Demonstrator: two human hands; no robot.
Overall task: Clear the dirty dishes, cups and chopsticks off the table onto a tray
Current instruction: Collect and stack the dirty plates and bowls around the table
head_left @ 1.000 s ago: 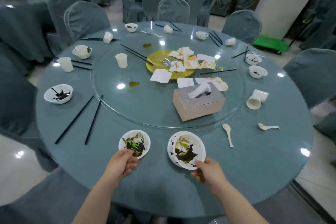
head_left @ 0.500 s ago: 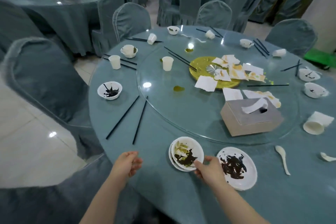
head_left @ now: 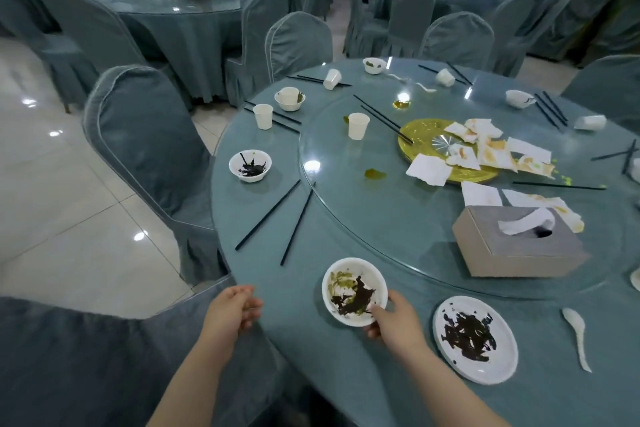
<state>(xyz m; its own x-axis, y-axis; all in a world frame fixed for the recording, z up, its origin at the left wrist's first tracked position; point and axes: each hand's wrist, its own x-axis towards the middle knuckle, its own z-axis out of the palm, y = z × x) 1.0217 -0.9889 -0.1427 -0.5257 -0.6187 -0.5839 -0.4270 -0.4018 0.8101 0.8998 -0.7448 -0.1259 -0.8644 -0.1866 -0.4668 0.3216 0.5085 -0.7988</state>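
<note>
Teal cloth covers the round table, and we read the scene from its left edge. Our left hand hovers at the near-left rim with fingers loosely curled, holding nothing. Farther left on the cloth, a small bowl with dark residue stands beside two black chopsticks lying apart and angled toward the near edge. Beyond them we see an upright paper cup and a second bowl.

At near centre, our right hand grips the rim of the stacked plates, thumb on the upper rim and fingers beneath; the top plate carries green and dark smears. Whether the stack rests on the cloth or is lifted we cannot tell.

On the glass turntable stand another cup, a yellow platter strewn with stained napkins, and a grey tissue box.

To the right of our right hand, a soiled flat plate lies on the cloth, with a white spoon just beyond it.
</note>
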